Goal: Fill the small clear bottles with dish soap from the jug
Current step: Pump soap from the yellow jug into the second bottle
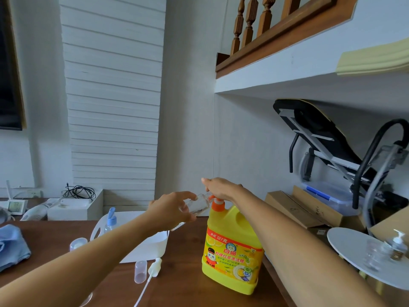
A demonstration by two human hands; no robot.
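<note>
A yellow dish soap jug point(232, 251) with an orange pump stands on the brown table point(188, 289). My right hand point(221, 188) rests on top of the pump head, fingers bent over it. My left hand point(174, 209) holds a small clear bottle point(198, 206) tilted, with its mouth at the pump spout. A white pump cap with a long tube point(153, 268) and a small clear cap point(140, 271) lie on the table in front of the jug.
A white tray point(150, 247) holds a blue-capped bottle point(110, 220). A blue cloth point(12, 247) lies at the left. A round white plate point(347, 251) at the right carries small clear bottles point(396, 247). Boxes and a folded machine stand behind.
</note>
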